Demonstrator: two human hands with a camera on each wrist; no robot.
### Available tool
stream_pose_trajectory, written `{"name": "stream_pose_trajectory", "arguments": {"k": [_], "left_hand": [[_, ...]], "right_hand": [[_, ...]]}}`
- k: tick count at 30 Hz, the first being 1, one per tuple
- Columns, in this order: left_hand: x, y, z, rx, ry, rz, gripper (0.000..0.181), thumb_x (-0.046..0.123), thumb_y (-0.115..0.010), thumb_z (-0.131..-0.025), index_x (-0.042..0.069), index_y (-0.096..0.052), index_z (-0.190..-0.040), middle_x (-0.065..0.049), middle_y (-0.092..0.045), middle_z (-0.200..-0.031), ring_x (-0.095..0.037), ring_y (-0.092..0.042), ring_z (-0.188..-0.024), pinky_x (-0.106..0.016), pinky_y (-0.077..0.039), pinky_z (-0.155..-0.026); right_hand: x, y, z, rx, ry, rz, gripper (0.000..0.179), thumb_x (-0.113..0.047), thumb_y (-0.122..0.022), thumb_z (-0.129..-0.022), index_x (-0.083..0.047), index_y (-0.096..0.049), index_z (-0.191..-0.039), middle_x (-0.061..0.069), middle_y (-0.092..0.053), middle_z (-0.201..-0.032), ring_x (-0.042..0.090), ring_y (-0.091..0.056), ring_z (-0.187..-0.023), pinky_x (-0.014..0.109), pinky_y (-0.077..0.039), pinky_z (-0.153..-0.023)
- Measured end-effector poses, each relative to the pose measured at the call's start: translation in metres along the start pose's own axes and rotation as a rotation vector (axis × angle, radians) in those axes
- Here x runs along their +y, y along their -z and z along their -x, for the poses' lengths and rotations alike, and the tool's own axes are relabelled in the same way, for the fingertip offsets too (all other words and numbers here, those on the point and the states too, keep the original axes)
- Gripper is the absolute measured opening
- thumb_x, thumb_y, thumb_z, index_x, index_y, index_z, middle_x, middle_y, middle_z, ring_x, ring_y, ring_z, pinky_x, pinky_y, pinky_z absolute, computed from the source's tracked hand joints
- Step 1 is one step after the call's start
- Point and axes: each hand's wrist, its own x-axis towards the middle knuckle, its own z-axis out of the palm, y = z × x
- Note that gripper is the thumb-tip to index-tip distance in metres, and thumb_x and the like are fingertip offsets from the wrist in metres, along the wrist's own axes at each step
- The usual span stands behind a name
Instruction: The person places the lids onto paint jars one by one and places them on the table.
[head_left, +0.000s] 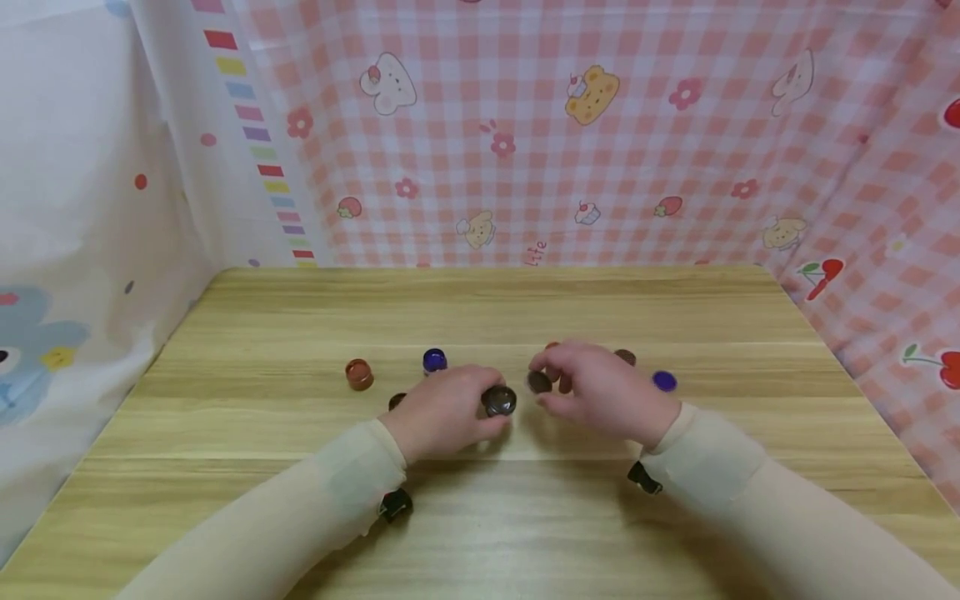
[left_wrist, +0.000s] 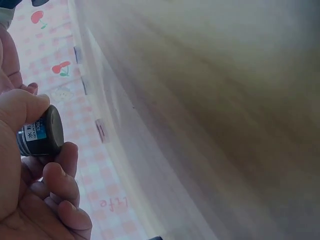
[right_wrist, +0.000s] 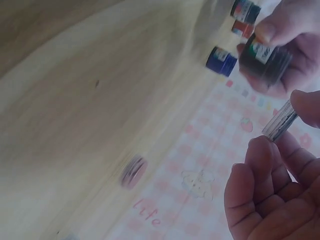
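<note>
My left hand (head_left: 450, 412) grips a small dark paint jar (head_left: 500, 401) between thumb and fingers, above the middle of the table. Its uncovered mouth faces up, and a blue-and-white label (left_wrist: 37, 131) shows on its side in the left wrist view. Close by on the right, my right hand (head_left: 600, 387) pinches a thin, round dark lid (head_left: 538, 382) by its edge. Seen from the right wrist, this lid (right_wrist: 280, 121) has a ridged rim and is held apart from the jar (right_wrist: 265, 57).
To the left on the wooden table (head_left: 480, 533) stand an orange-brown jar (head_left: 359, 374), a blue jar (head_left: 435, 361) and a dark jar (head_left: 397, 401) partly behind my left hand. On the right lie a blue lid (head_left: 664, 381), a brown lid (head_left: 625, 357) and a mostly hidden orange lid (head_left: 552, 345).
</note>
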Motion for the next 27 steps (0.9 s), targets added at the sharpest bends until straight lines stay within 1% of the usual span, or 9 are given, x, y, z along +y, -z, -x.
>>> {"name": "stream_pose_trajectory", "arguments": {"k": [4, 9, 14, 17, 22, 27], "left_hand": [[0.002, 0.0, -0.001, 0.004, -0.008, 0.007, 0.029, 0.041, -0.072, -0.099, 0.018, -0.067, -0.116, 0.009, -0.066, -0.097, -0.011, -0.061, -0.087, -0.032, -0.053, -0.081], [0.003, -0.001, -0.001, 0.015, -0.007, 0.016, 0.028, 0.042, -0.073, -0.098, 0.019, -0.067, -0.113, 0.009, -0.065, -0.095, -0.012, -0.06, -0.085, -0.032, -0.052, -0.078], [0.005, -0.001, -0.001, 0.03, -0.015, 0.018, 0.028, 0.04, -0.074, -0.098, 0.018, -0.067, -0.112, 0.009, -0.065, -0.096, -0.012, -0.06, -0.086, -0.031, -0.052, -0.078], [0.005, -0.002, -0.001, 0.032, -0.013, 0.018, 0.027, 0.041, -0.074, -0.098, 0.018, -0.066, -0.111, 0.009, -0.065, -0.096, -0.012, -0.059, -0.086, -0.031, -0.052, -0.078], [0.005, -0.001, -0.002, 0.024, -0.002, 0.027, 0.028, 0.042, -0.073, -0.098, 0.019, -0.066, -0.112, 0.009, -0.064, -0.095, -0.013, -0.058, -0.085, -0.031, -0.05, -0.076], [0.006, -0.001, -0.002, 0.027, -0.003, 0.029, 0.031, 0.042, -0.074, -0.097, 0.018, -0.067, -0.116, 0.008, -0.065, -0.096, -0.013, -0.058, -0.086, -0.031, -0.05, -0.076]], "right_hand": [[-0.005, -0.003, 0.0, -0.007, 0.041, -0.001, 0.026, -0.012, -0.078, -0.093, -0.008, -0.072, -0.118, -0.001, -0.069, -0.099, 0.008, -0.061, -0.083, 0.025, -0.054, -0.071], [-0.01, -0.006, -0.001, -0.003, 0.058, 0.032, 0.029, -0.014, -0.079, -0.093, -0.008, -0.072, -0.121, -0.001, -0.068, -0.1, 0.009, -0.063, -0.086, 0.023, -0.054, -0.073], [-0.012, -0.008, -0.001, 0.001, 0.085, 0.042, 0.029, -0.013, -0.079, -0.093, -0.007, -0.072, -0.121, 0.0, -0.069, -0.103, 0.01, -0.064, -0.086, 0.024, -0.055, -0.074], [-0.013, -0.01, -0.001, -0.004, 0.085, 0.048, 0.03, -0.014, -0.08, -0.093, -0.009, -0.072, -0.121, 0.0, -0.069, -0.105, 0.009, -0.064, -0.086, 0.025, -0.055, -0.075], [-0.013, -0.012, -0.002, -0.021, 0.059, 0.04, 0.032, -0.017, -0.08, -0.094, -0.011, -0.072, -0.124, -0.001, -0.07, -0.108, 0.009, -0.063, -0.087, 0.024, -0.054, -0.075], [-0.014, -0.012, -0.001, -0.013, 0.073, 0.04, 0.033, -0.017, -0.08, -0.094, -0.011, -0.071, -0.124, 0.001, -0.071, -0.111, 0.011, -0.064, -0.087, 0.024, -0.054, -0.075]]}}
